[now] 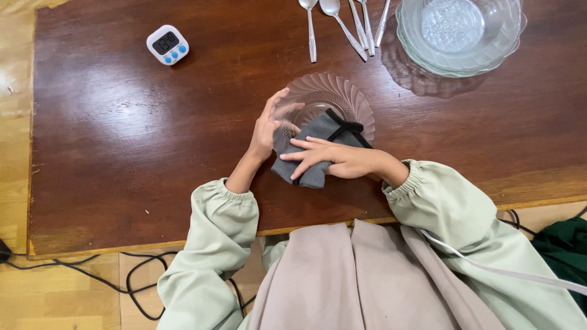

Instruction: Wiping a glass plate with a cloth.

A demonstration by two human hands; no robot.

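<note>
Left hand (267, 127) is up on edge at the near-left rim of the glass plate (342, 98), fingers together and curled around it, steadying it; the fingertips look blurred through the glass, so exactly how they sit on the rim is hard to tell. Right hand (324, 159) lies flat, fingers stretched out and slightly spread, pressing the grey cloth (318, 131) against the plate. That cloth has a black trim and covers the plate's near half, its lower corner spilling onto the wooden table (122, 140), so the plate's near rim is hidden. The plate sits near the table's front edge, right in front of the person. Both sleeves are pale green, gathered at the wrist. Further out: spoons and other cutlery (348, 24) at the far edge, their tops cut off by the frame. To the right, stacked glass bowls (458, 30), also clipped at the top. Far left, a small white timer (167, 44) with blue buttons
</note>
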